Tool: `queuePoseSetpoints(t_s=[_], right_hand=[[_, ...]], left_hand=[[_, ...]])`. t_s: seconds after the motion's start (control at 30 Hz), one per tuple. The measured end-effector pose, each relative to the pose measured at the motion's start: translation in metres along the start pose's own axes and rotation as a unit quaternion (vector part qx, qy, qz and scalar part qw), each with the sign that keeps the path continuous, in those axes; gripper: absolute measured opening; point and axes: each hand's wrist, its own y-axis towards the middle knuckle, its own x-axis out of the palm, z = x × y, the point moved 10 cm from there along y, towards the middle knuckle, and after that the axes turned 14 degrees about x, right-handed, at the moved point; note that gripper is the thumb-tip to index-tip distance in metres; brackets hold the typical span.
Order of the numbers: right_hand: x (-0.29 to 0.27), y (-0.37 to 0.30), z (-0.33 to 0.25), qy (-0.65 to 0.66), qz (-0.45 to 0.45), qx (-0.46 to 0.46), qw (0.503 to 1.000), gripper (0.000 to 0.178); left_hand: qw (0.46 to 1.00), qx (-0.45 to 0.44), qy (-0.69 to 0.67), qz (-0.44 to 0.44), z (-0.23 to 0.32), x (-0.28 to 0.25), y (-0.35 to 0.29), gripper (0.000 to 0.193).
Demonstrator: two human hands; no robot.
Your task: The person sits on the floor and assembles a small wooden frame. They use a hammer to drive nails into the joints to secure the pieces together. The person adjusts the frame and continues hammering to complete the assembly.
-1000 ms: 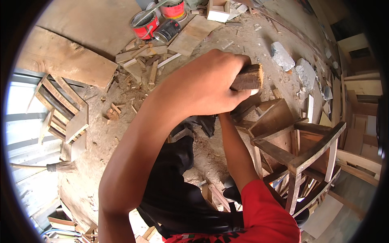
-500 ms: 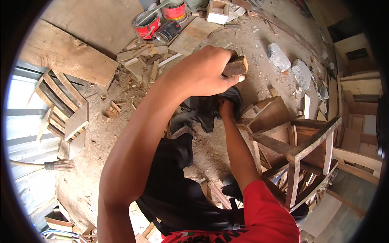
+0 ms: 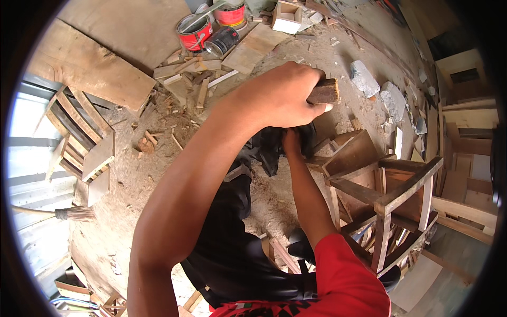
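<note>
My left hand (image 3: 293,98) is raised in the upper middle with its fingers closed round a short piece of wood (image 3: 324,91). The wood is dark brown with a paler sawn end, which sticks out to the right past my thumb. Below it a black bag-like cloth (image 3: 268,153) hangs in loose folds, its upper part partly covered by my left hand and forearm. My right hand (image 3: 290,141) reaches up to the cloth's right part and grips it, its fingertips hidden in the folds.
A wooden stool frame (image 3: 388,203) stands close to my right arm. Red paint cans (image 3: 193,39), a dark can (image 3: 222,41) and boards (image 3: 253,47) lie at the far side. Broken concrete chunks (image 3: 364,78) are at far right, a curved slatted wooden piece (image 3: 84,137) and a broom (image 3: 76,213) at left.
My left hand has shifted slightly right with the piece of wood and now covers more of the black cloth. My right hand stays at the cloth.
</note>
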Motion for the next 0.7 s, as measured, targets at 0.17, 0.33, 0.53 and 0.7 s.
queuePoseSetpoints(t_s=[0.17, 0.33, 0.53, 0.7], right_hand=[[0.01, 0.001, 0.0, -0.025, -0.04, -0.002, 0.999, 0.031], [0.009, 0.0, 0.009, -0.029, -0.014, -0.02, 0.999, 0.033], [0.003, -0.011, -0.006, -0.022, -0.03, -0.01, 0.999, 0.038], [0.012, -0.003, 0.003, -0.057, -0.069, -0.02, 0.996, 0.035]], left_hand=[[1.0, -0.011, -0.001, -0.004, 0.0, -0.002, -0.005, 0.036], [0.998, -0.017, -0.034, -0.041, 0.001, 0.006, 0.0, 0.039], [1.0, -0.007, -0.025, 0.005, -0.002, -0.006, -0.005, 0.031], [1.0, -0.005, -0.02, 0.01, -0.002, -0.007, -0.005, 0.032]])
